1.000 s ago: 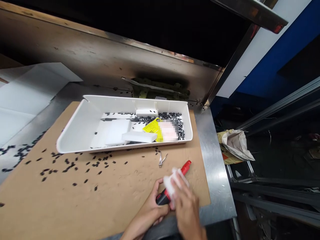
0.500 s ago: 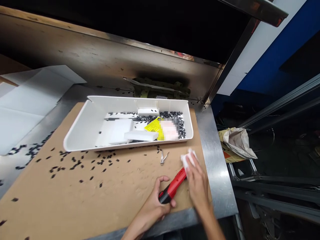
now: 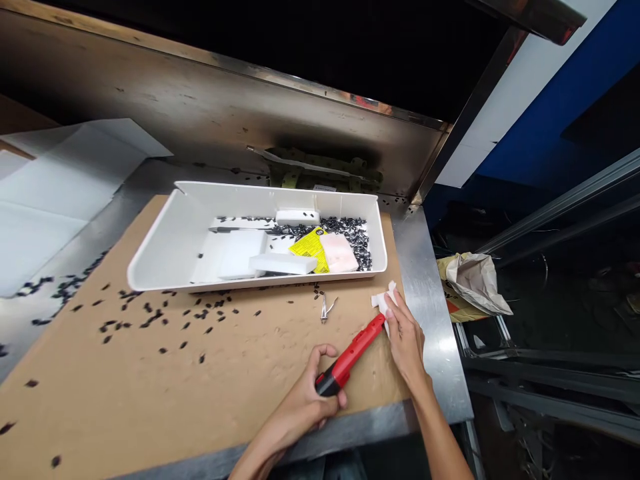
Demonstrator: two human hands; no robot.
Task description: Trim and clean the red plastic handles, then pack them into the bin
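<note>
My left hand (image 3: 313,400) is wrapped round the black end of a long red-and-black handheld tool (image 3: 353,353), with the index finger and thumb curled near it. In my right hand (image 3: 406,333) is a crumpled white wipe (image 3: 384,300), held at the red tip of the tool. Just beyond the tool, small metal nippers (image 3: 326,308) lie with their handles spread on the brown cardboard (image 3: 260,387). Farther back stands a white plastic bin (image 3: 160,247) holding many small black parts (image 3: 353,230), white foam blocks (image 3: 283,263), a yellow label card (image 3: 310,250) and a pale pink pad (image 3: 339,253).
Small black pieces (image 3: 200,320) are scattered over the cardboard's left side. White sheets (image 3: 55,180) lie at the far left. A green pouch (image 3: 320,172) sits behind the bin. At the right are the metal table edge (image 3: 440,333) and an open paper bag (image 3: 477,283) beyond it.
My right hand has shifted a little forward and right with the wipe, and the tool's red tip now shows more. My left hand keeps hold of the tool.
</note>
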